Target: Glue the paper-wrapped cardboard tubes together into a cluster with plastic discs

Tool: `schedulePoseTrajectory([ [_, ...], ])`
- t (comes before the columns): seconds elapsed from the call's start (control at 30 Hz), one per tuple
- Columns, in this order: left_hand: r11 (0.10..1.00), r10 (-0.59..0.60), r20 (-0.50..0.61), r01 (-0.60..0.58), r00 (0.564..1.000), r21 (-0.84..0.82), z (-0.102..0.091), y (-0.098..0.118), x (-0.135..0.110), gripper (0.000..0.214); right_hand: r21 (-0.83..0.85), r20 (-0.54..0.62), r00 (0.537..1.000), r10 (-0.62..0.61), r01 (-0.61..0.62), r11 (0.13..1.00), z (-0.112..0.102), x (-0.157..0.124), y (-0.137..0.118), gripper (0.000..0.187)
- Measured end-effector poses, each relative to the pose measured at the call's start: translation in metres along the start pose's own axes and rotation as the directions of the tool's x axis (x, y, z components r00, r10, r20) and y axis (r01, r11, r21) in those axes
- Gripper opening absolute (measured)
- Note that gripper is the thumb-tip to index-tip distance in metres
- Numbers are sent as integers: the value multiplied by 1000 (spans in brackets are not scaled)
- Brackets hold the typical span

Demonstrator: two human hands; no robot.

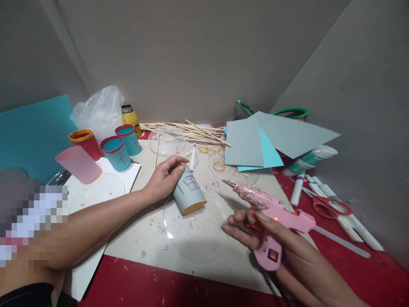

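My left hand (164,177) is closed over the upper end of a light blue-grey paper cylinder (189,195). The cylinder is tilted, with purple marker strokes on its side and a yellow edge at its lower end. Beneath it lies a clear round plastic disc (198,245). To the right, my right hand (281,243) grips a pink hot glue gun (271,207). Its metal nozzle points left toward the cylinder, apart from it, and a translucent glue stick (343,242) sticks out of the back. A small light glows on the gun's body.
Blue cups (116,155), a red cup (85,143) and a pink cup (79,164) stand left. Behind are a yellow bottle (131,121), wooden sticks (188,131) and rubber bands (209,149). Grey sheets (244,143), scissors (332,207) and markers (297,189) lie right.
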State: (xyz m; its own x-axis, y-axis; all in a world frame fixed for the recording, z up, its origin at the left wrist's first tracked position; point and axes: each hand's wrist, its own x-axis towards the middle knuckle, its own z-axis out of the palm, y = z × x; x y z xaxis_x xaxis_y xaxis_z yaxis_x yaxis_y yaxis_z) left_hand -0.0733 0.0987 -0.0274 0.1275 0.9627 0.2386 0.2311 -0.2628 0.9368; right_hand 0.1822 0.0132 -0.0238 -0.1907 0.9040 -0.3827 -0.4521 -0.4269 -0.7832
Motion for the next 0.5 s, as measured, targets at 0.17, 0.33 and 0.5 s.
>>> schedulePoseTrajectory([
  [0.17,999,-17,32,18,999,-38,-1,-1,1,24,23,-35,999,19,-18,1000,0,1,3,27],
  [0.33,1000,11,-16,-11,1000,19,-1,0,-3,26,71,-144,989,41,-31,997,-2,3,3,32],
  [0.5,997,34,-161,-24,986,68,-2,6,-2,28,155,-233,971,62,-25,988,-5,5,1,42],
])
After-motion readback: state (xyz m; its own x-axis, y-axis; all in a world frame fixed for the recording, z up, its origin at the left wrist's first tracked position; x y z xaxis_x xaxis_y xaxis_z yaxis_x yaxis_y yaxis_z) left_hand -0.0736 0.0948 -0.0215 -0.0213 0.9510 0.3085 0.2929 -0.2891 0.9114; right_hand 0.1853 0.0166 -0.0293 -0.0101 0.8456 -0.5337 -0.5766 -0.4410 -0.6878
